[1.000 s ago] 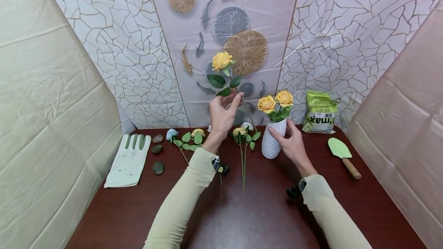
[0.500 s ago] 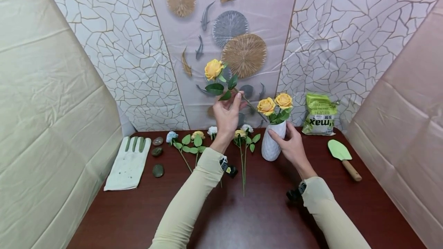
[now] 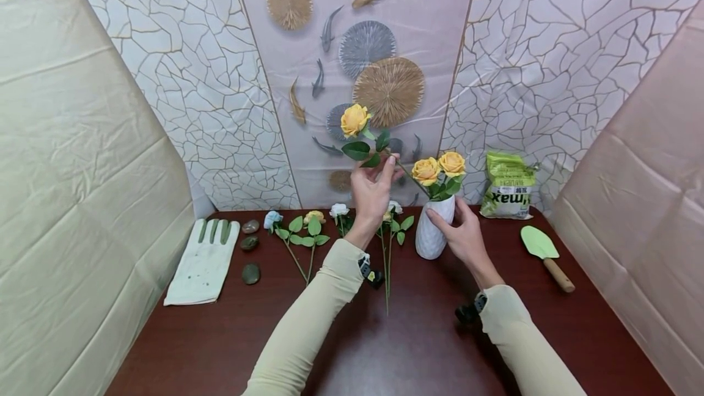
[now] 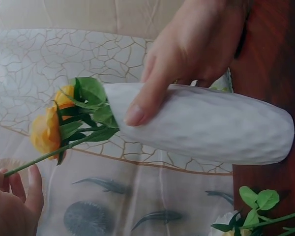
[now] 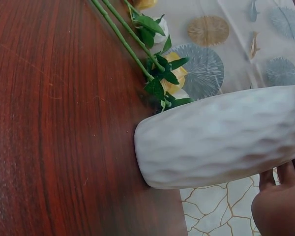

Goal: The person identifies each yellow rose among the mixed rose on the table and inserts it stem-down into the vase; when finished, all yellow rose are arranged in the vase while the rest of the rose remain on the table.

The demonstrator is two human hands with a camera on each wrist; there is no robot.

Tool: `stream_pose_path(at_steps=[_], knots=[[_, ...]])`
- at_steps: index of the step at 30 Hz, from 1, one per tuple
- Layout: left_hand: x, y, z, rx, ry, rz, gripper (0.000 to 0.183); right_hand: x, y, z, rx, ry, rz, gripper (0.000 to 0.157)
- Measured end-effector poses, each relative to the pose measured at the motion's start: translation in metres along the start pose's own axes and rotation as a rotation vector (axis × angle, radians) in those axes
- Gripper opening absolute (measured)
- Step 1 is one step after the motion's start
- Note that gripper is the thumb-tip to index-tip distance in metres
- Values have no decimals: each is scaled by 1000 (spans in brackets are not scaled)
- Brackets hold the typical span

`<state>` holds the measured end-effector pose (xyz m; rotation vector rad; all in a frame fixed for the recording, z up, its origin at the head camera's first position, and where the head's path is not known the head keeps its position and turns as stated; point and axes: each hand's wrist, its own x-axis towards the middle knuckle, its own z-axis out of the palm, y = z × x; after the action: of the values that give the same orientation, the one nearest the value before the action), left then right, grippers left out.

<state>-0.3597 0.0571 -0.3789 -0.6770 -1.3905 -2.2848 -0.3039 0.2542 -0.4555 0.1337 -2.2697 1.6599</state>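
My left hand (image 3: 374,193) pinches the stem of a yellow rose (image 3: 354,120) between thumb and fingers. Its bloom leans to the left, and the stem slants down to the mouth of a white textured vase (image 3: 431,238). In the left wrist view the green stem (image 4: 44,155) reaches the rim beside the leaves; whether its tip is inside is hidden. Two more yellow roses (image 3: 426,172) stand in the vase. My right hand (image 3: 467,236) grips the vase near its rim, thumb in front, fingers behind. The vase leans slightly, its base at the table.
Loose roses (image 3: 313,217) in blue, yellow and white lie along the table's (image 3: 418,341) back. A white glove (image 3: 200,261) and dark stones (image 3: 250,274) are at left. A green bag (image 3: 508,185) and a trowel (image 3: 547,255) are at right.
My left hand has moved right and slightly down with the yellow rose, bringing the lower stem to the vase mouth. My right hand still holds the vase in about the same place.
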Motion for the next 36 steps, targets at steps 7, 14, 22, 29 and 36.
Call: stream_pose_path(at_steps=[7,14,22,29,36], knots=[[-12,-17,1,10,-27,-48,23,-5,3,1,-15,3,3,64],[-26,-35,0,64,-55,-124,23,-7,6,2,3,10,2,61],[-30,-51,1,189,-48,-188,27,-3,6,1,3,6,-6,61],[-28,-51,4,316,-97,-205,28,0,4,0,-5,8,-2,62],[-27,-55,9,431,-124,-242,22,1,3,0,-6,4,-3,63]])
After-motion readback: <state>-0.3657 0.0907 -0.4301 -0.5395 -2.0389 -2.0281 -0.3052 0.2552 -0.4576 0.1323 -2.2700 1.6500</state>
